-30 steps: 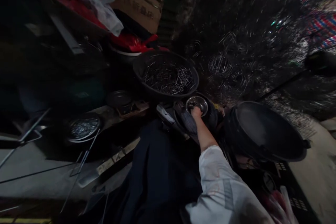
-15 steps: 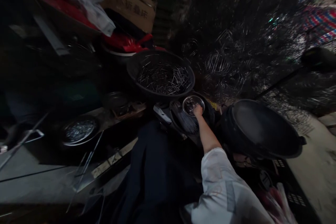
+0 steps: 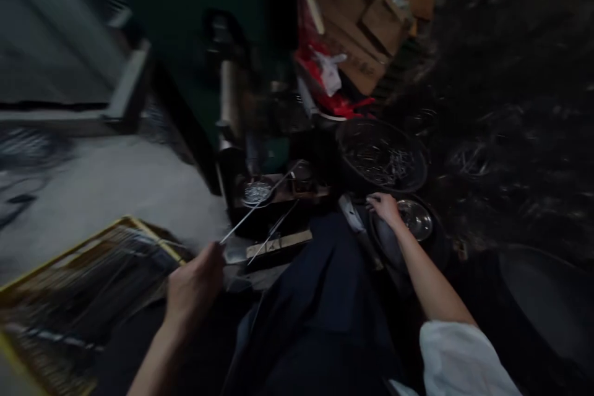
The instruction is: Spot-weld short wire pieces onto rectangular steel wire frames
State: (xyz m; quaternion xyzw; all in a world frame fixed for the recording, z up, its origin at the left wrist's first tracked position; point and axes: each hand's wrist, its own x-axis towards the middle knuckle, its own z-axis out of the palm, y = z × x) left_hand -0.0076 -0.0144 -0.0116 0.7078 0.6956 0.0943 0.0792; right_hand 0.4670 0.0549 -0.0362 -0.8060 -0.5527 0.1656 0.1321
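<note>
My left hand (image 3: 197,281) is closed around one end of a thin metal rod (image 3: 241,221), which slants up and to the right past a small bowl of shiny metal pieces (image 3: 257,192). Over the dark container beside my knee, my right hand (image 3: 381,204) has its fingers bent together; whatever they hold, if anything, is too small and blurred to make out. Just right of that wrist lies a round metal bowl (image 3: 420,221). Beyond it stands a large black basin (image 3: 417,176) with many thin metal pieces inside.
A yellow-framed crate (image 3: 69,247) with long thin rods is at the lower left. Cardboard (image 3: 357,55) and a red bag (image 3: 338,103) lie at the back. A dark heap of wire fills the right, above a dark round basin (image 3: 547,297).
The view has swung left, bringing my left hand with the rod and the crate into sight. My right hand has come out of the metal bowl to its left side.
</note>
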